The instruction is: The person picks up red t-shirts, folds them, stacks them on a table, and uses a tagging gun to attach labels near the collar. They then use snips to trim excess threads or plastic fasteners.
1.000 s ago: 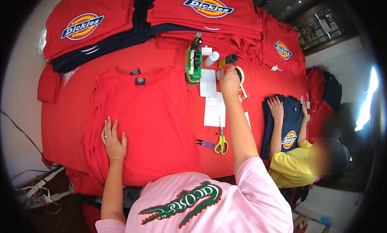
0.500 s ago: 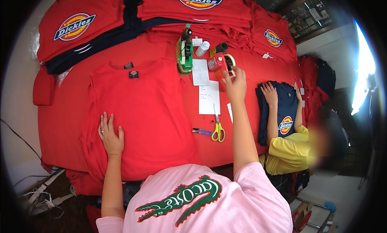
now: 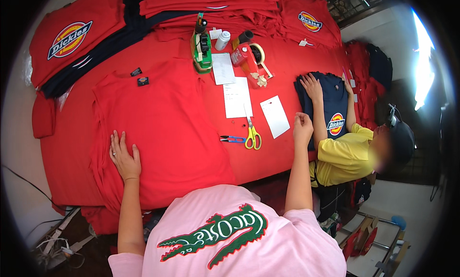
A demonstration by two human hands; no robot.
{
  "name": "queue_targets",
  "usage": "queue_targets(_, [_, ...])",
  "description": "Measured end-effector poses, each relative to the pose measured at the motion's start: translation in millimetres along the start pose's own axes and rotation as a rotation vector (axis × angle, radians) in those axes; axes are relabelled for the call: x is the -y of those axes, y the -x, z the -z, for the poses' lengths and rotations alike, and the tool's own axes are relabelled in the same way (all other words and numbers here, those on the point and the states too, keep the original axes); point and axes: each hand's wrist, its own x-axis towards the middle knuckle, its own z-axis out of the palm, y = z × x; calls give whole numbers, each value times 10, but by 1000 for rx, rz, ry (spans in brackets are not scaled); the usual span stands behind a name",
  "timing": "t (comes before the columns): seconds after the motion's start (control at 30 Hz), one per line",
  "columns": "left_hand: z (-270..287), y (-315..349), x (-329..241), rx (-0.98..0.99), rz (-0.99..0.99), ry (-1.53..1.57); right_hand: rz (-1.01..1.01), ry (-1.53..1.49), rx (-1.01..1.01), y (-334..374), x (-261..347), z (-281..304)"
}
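Note:
A red shirt [image 3: 158, 128] lies spread on the red-covered table, its neckline with a small dark label toward the far side. My left hand [image 3: 125, 156] rests flat on the shirt's left part, fingers stretched out and a ring on one of them. Held up at the right is my right hand [image 3: 303, 128], its fingers pressed together; what they hold, if anything, is too small to make out. A white paper sheet [image 3: 275, 117] lies just left of it. Yellow-handled scissors [image 3: 252, 137] and blue thread snips [image 3: 233, 139] sit between the shirt and that sheet.
Farther back stand a green tape dispenser [image 3: 201, 51], a white bottle [image 3: 223, 40], a red container [image 3: 243, 55] and a masking tape roll [image 3: 257, 53]. Folded red shirts [image 3: 215, 25] line the far edge. A co-worker in yellow [image 3: 342, 150] presses both hands on a folded navy shirt [image 3: 329, 104].
My right hand has come back from the tape roll toward me and to the right, its fingers now together. My left hand stays on the shirt. The whole view has shifted slightly.

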Motion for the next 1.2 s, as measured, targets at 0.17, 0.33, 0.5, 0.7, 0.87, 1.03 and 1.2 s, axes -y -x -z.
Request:
queue_targets(0.17, [-4,-12,14,-3,8,-2,80,-2,203,442,368,-349])
queue_targets(0.33, [-14,-7,26,8,-1,-3,195,-127,167,97,968,-724])
queue_targets(0.5, [-13,-4,22,1,-3,-13,268,-253,194,-244,1735,-961])
queue_targets(0.7, [7,12,35,1,8,-2,303,-86,98,-883,1585,-1109])
queue_targets(0.87, [41,7,37,14,28,14,163,33,326,-1202,1070,-1204])
queue_targets(1.03, [12,-2,25,17,31,11,88,-81,421,-1286,830,-1270])
queue_targets(1.2, [3,-5,34,22,33,17,127,-76,414,-1253,893,-1291])
